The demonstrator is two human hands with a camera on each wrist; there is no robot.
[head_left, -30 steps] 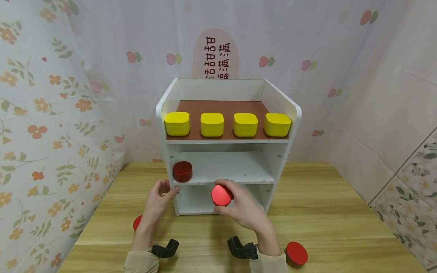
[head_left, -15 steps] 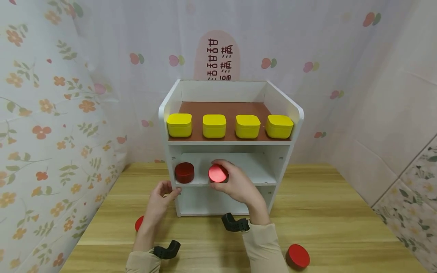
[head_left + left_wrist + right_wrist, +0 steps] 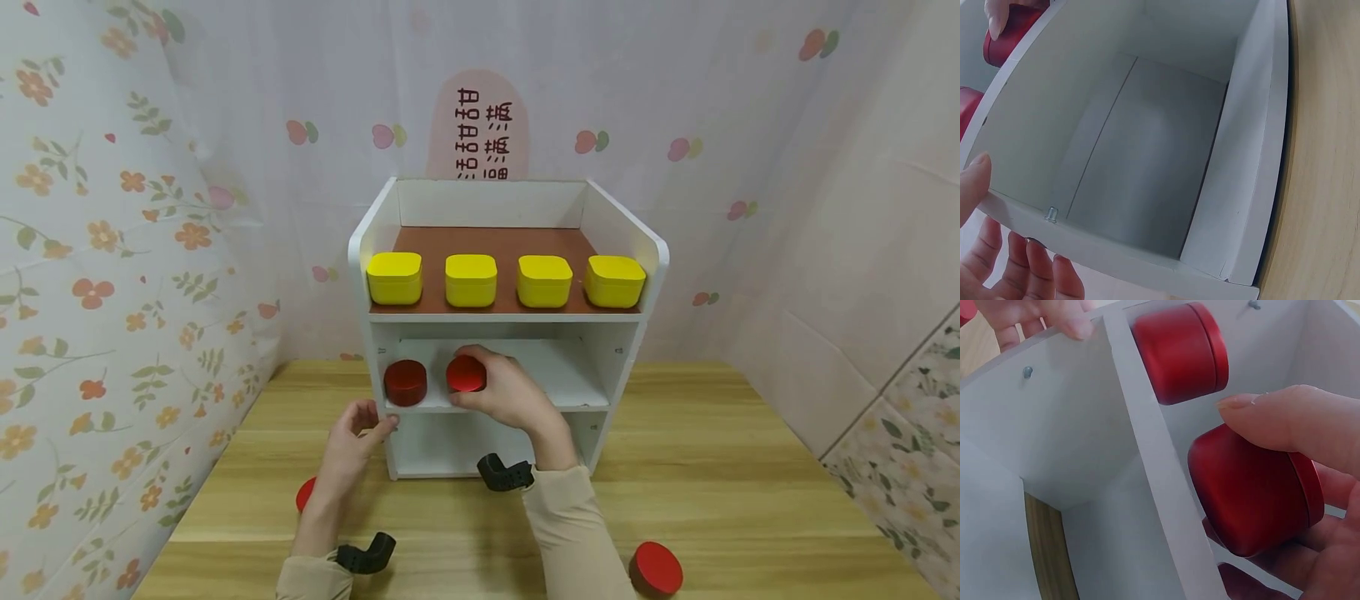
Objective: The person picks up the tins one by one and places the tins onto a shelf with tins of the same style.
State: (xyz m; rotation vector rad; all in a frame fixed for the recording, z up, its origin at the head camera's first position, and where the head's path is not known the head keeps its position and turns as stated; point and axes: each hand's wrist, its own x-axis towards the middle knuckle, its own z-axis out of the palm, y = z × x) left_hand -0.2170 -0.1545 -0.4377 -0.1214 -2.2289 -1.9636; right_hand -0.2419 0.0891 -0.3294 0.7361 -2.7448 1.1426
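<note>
My right hand [image 3: 513,398] holds a round red tin [image 3: 466,374] at the front of the middle level of a white shelf unit [image 3: 510,318]. In the right wrist view the thumb lies over this lidded tin [image 3: 1247,487], with fingers around its far side. A second red tin [image 3: 405,383] stands to its left on the same level, close to the side panel; a gap separates the two. At the unit's left front edge, my left hand [image 3: 347,446] pinches the side panel [image 3: 1147,265], thumb on one face and fingers on the other.
Several yellow lidded boxes [image 3: 470,281] stand in a row on the unit's top level. On the wooden table [image 3: 712,467], one red tin [image 3: 656,569] lies at the front right and another [image 3: 304,493] is partly hidden behind the left forearm. A printed curtain [image 3: 322,200] hangs behind.
My right hand has carried the red tin up and slightly left, from in front of the lower level to the middle level. My left hand has stayed at the side panel.
</note>
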